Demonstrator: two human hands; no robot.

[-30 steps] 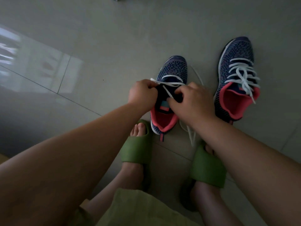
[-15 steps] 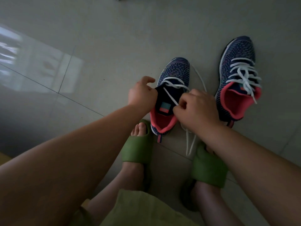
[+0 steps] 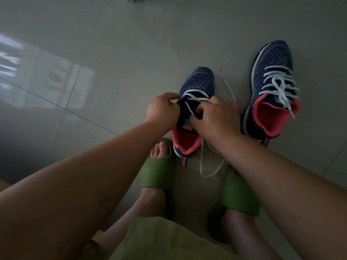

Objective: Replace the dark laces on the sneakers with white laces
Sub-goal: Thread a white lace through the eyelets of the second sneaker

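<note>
Since half a second ago, both hands are sitting closer together over the near sneaker (image 3: pixel 195 109), and the left index finger, earlier lifted clear, is now curling back down onto the shoe. That left hand (image 3: pixel 163 109) is pinching the left edge of the eyelet row where the white lace (image 3: pixel 195 99) crosses, while the right hand (image 3: pixel 216 114) is lying over the right side of the tongue with fingers curled onto the lace strand running diagonally down the dark tongue; exactly which fingers are gripping the strand is hidden. Only the lowest eyelets near the toe are carrying lace. Loose lengths of the same lace are trailing out from under the right hand, one looping on the floor (image 3: pixel 131 44) behind the heel, another arcing past the toe on the right side.

Well apart to the right, the second sneaker (image 3: pixel 272 87) is standing on the floor fully threaded with a white lace, its ends lying across the pink collar. Two feet in green slides, the left slide (image 3: pixel 157 173) and the right slide (image 3: pixel 238 194), are resting just behind the near sneaker, the left toes almost touching its heel. Both forearms are crossing much of the lower view, and a fold of green cloth (image 3: pixel 159 241) is filling the bottom edge. A pale window reflection is lying on the glossy tiles at the left.
</note>
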